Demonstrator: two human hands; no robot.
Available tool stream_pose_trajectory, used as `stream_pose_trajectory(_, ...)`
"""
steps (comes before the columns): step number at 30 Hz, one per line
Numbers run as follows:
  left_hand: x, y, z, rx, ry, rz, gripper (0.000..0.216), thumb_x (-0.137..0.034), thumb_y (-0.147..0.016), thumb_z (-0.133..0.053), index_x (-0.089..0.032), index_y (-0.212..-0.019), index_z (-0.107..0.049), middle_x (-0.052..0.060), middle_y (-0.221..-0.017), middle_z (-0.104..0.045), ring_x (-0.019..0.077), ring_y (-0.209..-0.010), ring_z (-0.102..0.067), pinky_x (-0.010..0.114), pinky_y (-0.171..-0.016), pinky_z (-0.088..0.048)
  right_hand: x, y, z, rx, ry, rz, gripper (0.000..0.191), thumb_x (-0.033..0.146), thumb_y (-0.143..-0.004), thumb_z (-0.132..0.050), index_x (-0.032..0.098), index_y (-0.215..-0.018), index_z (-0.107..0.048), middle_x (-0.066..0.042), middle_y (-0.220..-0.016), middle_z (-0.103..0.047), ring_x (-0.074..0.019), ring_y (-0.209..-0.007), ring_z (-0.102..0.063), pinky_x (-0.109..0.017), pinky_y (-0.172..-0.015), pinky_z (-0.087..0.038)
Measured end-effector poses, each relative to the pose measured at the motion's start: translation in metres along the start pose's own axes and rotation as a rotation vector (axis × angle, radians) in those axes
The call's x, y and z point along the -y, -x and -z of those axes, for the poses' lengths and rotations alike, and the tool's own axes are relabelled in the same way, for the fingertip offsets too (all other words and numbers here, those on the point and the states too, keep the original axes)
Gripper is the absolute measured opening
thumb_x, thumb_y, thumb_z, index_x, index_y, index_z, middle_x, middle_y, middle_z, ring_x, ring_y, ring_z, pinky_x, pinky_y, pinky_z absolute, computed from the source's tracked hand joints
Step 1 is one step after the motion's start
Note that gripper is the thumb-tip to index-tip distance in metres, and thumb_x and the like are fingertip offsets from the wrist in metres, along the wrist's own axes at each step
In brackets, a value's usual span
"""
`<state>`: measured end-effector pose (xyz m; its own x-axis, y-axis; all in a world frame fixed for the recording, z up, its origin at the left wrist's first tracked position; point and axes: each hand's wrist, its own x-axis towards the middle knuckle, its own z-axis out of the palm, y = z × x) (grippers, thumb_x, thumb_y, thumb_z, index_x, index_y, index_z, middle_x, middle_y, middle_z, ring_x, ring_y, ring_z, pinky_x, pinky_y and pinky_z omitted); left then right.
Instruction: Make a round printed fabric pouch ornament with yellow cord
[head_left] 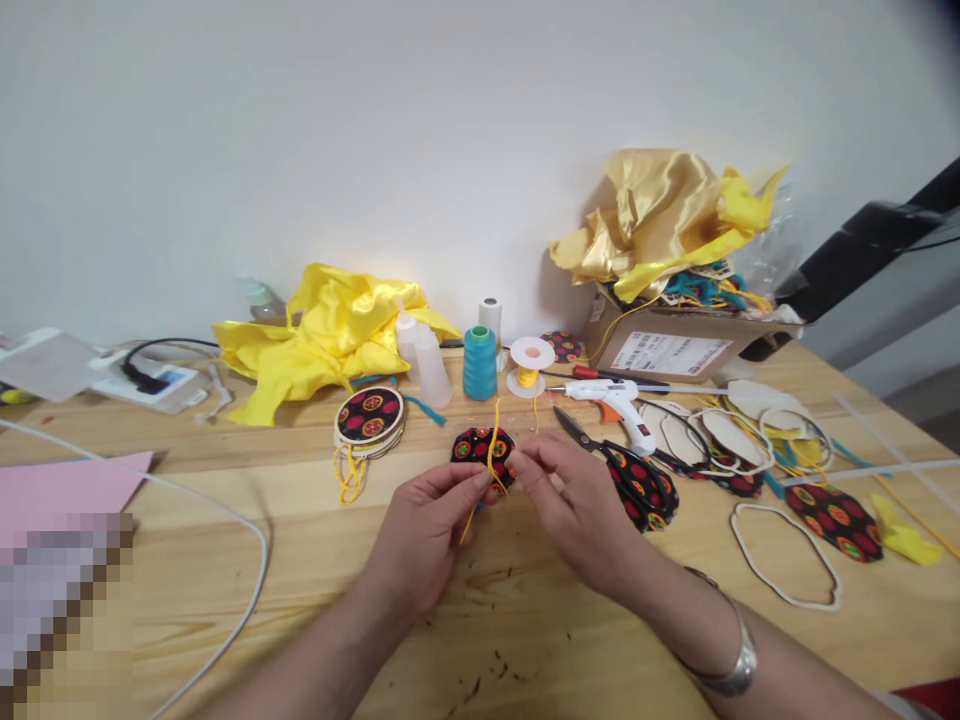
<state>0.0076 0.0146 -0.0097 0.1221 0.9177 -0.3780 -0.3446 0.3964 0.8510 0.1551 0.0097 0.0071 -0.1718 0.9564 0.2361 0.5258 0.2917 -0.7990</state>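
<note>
My left hand is closed, thumb and forefinger pinching a yellow cord. One part of the cord stands up above the fingers, and a thin end hangs below them. Just to the right, my right hand is closed in a pinch; what is in its fingertips is too small to make out. Right behind the fingers is a black patterned fabric piece with red and green circles, partly hidden; I cannot tell if it is held. Black-handled scissors lie beyond my right hand on more patterned fabric.
A teal thread cone, a white spool, squeeze bottles and a glue gun stand or lie behind. Left are yellow cloth and a white cable. Right are wooden frames and a cardboard box.
</note>
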Motion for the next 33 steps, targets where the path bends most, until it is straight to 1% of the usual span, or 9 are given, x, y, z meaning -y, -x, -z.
stream_pose_trajectory(3,0.003,-0.001,0.002,0.019,-0.085,-0.009,0.012,-0.024,-0.066,-0.07,-0.014,-0.071,-0.07,0.001,-0.06,-0.066,0.0061,-0.05,-0.048,0.017,-0.046,-0.034,-0.006,-0.007,-0.005,0.169,-0.348,-0.317,0.024,0.034,-0.085,-0.044,0.015,-0.076,-0.056,-0.002,-0.069,-0.058,-0.0115,-0.062,-0.049,-0.024,-0.058,-0.038)
stream_pose_trajectory(6,0.005,-0.001,0.003,0.089,-0.138,-0.025,0.01,-0.024,-0.069,-0.067,-0.015,-0.07,-0.07,0.001,-0.063,-0.066,0.0072,-0.055,-0.051,0.017,-0.05,-0.035,-0.01,-0.008,-0.011,0.224,-0.549,-0.428,0.023,0.037,-0.08,-0.049,0.016,-0.076,-0.054,-0.001,-0.066,-0.058,-0.0104,-0.057,-0.048,-0.022,-0.053,-0.037)
stream_pose_trajectory(8,0.006,0.0,0.003,0.127,-0.156,-0.021,0.01,-0.024,-0.07,-0.066,-0.015,-0.068,-0.069,0.001,-0.063,-0.065,0.008,-0.057,-0.052,0.018,-0.051,-0.035,-0.011,-0.006,-0.013,0.217,-0.566,-0.431,0.021,0.037,-0.079,-0.051,0.017,-0.074,-0.051,0.0,-0.064,-0.057,-0.0104,-0.055,-0.05,-0.022,-0.052,-0.038)
stream_pose_trajectory(12,0.006,0.002,0.0,0.14,-0.203,0.004,0.011,-0.026,-0.071,-0.065,-0.016,-0.069,-0.07,-0.001,-0.056,-0.062,0.0064,-0.047,-0.046,0.018,-0.045,-0.031,-0.011,-0.005,-0.012,0.276,-0.56,-0.443,0.018,0.033,-0.081,-0.047,0.018,-0.071,-0.046,0.003,-0.057,-0.053,-0.0089,-0.047,-0.046,-0.021,-0.046,-0.035)
stream_pose_trajectory(16,0.007,0.002,0.0,0.152,-0.197,0.018,0.012,-0.027,-0.07,-0.066,-0.016,-0.069,-0.071,0.001,-0.058,-0.063,0.0102,-0.057,-0.052,0.02,-0.054,-0.037,-0.009,-0.007,-0.009,0.275,-0.493,-0.426,0.018,0.027,-0.082,-0.047,0.018,-0.067,-0.045,0.006,-0.049,-0.044,-0.0067,-0.044,-0.037,-0.019,-0.044,-0.029)
stream_pose_trajectory(18,0.008,0.001,0.001,0.125,-0.226,0.019,0.013,-0.029,-0.069,-0.067,-0.016,-0.068,-0.07,0.001,-0.059,-0.062,0.0099,-0.056,-0.051,0.02,-0.053,-0.036,-0.009,-0.008,-0.007,0.264,-0.449,-0.422,0.016,0.026,-0.08,-0.048,0.018,-0.066,-0.046,0.007,-0.049,-0.042,-0.0064,-0.045,-0.034,-0.019,-0.043,-0.026)
stream_pose_trajectory(23,0.008,0.0,0.002,0.075,-0.339,0.0,0.017,-0.032,-0.068,-0.067,-0.015,-0.065,-0.069,0.0,-0.059,-0.061,0.0076,-0.053,-0.045,0.019,-0.051,-0.032,-0.011,-0.008,-0.007,0.221,-0.369,-0.395,0.014,0.023,-0.078,-0.05,0.018,-0.065,-0.048,0.007,-0.052,-0.041,-0.0068,-0.047,-0.035,-0.021,-0.046,-0.026)
stream_pose_trajectory(28,0.008,-0.001,0.003,0.087,-0.413,-0.017,0.02,-0.035,-0.069,-0.065,-0.015,-0.069,-0.069,0.0,-0.061,-0.061,0.0089,-0.055,-0.045,0.02,-0.053,-0.033,-0.012,-0.009,-0.005,0.222,-0.333,-0.386,0.015,0.023,-0.077,-0.051,0.018,-0.064,-0.048,0.006,-0.051,-0.042,-0.0074,-0.048,-0.035,-0.021,-0.048,-0.027)
stream_pose_trajectory(33,0.007,0.0,0.003,0.071,-0.477,-0.023,0.024,-0.038,-0.071,-0.063,-0.015,-0.067,-0.067,-0.003,-0.053,-0.055,0.0069,-0.046,-0.036,0.02,-0.046,-0.026,-0.013,-0.01,-0.005,0.221,-0.314,-0.379,0.016,0.024,-0.078,-0.052,0.017,-0.063,-0.049,0.006,-0.053,-0.044,-0.0077,-0.049,-0.037,-0.022,-0.05,-0.029)
